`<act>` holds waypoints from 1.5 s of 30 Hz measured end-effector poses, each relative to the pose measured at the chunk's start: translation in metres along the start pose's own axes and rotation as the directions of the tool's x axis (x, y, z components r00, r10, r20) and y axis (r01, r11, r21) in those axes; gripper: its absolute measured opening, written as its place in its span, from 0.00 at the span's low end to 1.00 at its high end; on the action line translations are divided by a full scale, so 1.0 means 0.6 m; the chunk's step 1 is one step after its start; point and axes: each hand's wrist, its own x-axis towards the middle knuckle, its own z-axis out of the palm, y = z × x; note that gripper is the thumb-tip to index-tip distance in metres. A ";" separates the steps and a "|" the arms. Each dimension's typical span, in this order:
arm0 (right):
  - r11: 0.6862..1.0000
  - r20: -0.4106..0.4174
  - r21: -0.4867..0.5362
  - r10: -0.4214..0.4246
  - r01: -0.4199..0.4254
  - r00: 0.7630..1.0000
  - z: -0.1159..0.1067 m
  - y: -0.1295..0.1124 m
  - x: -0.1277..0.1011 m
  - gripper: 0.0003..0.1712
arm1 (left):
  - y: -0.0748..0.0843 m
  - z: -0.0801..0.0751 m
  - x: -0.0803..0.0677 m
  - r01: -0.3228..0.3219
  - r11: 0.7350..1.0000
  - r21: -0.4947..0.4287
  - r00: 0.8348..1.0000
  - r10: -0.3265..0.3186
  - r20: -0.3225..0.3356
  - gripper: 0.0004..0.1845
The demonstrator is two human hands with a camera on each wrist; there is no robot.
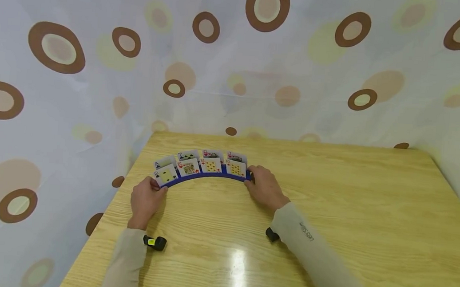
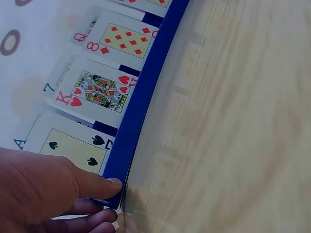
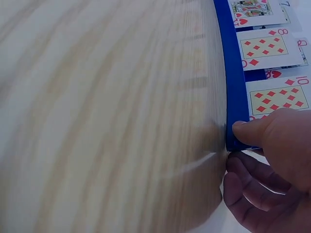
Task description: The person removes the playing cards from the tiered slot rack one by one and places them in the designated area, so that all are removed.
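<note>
A curved blue playing card holder (image 1: 211, 175) stands on the table with playing cards upright in two rows. My left hand (image 1: 146, 200) pinches its left end, thumb on the blue front strip and fingers curled at the end. At the other end, my right hand (image 1: 267, 188) grips it likewise, as the right wrist view shows. The front row has a low spade (image 1: 166, 175), the king of hearts (image 2: 99, 92), the eight of diamonds (image 2: 124, 41) and the ten of diamonds (image 3: 277, 99). Behind them an ace, a seven, a queen and a jack (image 1: 238, 156) are partly hidden.
The wooden table (image 1: 350, 205) extends right of the holder and toward me. A patterned white sheet (image 1: 235, 72) hangs behind the table and along its sides. Each wrist carries a small black camera, such as the left wrist camera (image 1: 159, 244).
</note>
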 end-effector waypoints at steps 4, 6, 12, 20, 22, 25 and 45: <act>1.000 0.006 0.002 0.008 -0.008 1.000 -0.021 0.022 -0.017 0.25 | 0.024 0.014 0.003 -0.024 0.999 -0.023 0.999 0.025 0.024 0.16; 1.000 0.014 0.006 0.015 -0.015 1.000 -0.030 0.033 -0.024 0.25 | 0.036 0.019 0.005 -0.034 0.999 -0.028 0.999 0.035 0.041 0.18; 0.999 0.029 0.007 0.035 -0.035 0.999 -0.051 0.061 -0.040 0.26 | 0.067 0.036 0.009 -0.077 0.997 -0.010 0.994 0.078 0.080 0.18; 0.998 0.005 0.002 0.058 -0.058 0.998 -0.071 0.084 -0.062 0.23 | 0.094 0.057 0.007 -0.102 0.995 -0.012 0.986 0.103 0.129 0.18; 0.998 0.001 0.016 0.058 -0.058 0.998 -0.074 0.090 -0.070 0.22 | 0.098 0.062 0.005 -0.113 0.993 -0.011 0.984 0.114 0.138 0.18; 0.997 0.004 0.032 0.069 -0.070 0.998 -0.078 0.099 -0.082 0.22 | 0.106 0.066 0.002 -0.135 0.991 -0.010 0.979 0.135 0.153 0.19; 0.993 -0.051 -0.003 0.114 -0.114 0.992 -0.119 0.144 -0.137 0.21 | 0.168 0.093 -0.015 -0.229 0.973 -0.021 0.949 0.228 0.216 0.17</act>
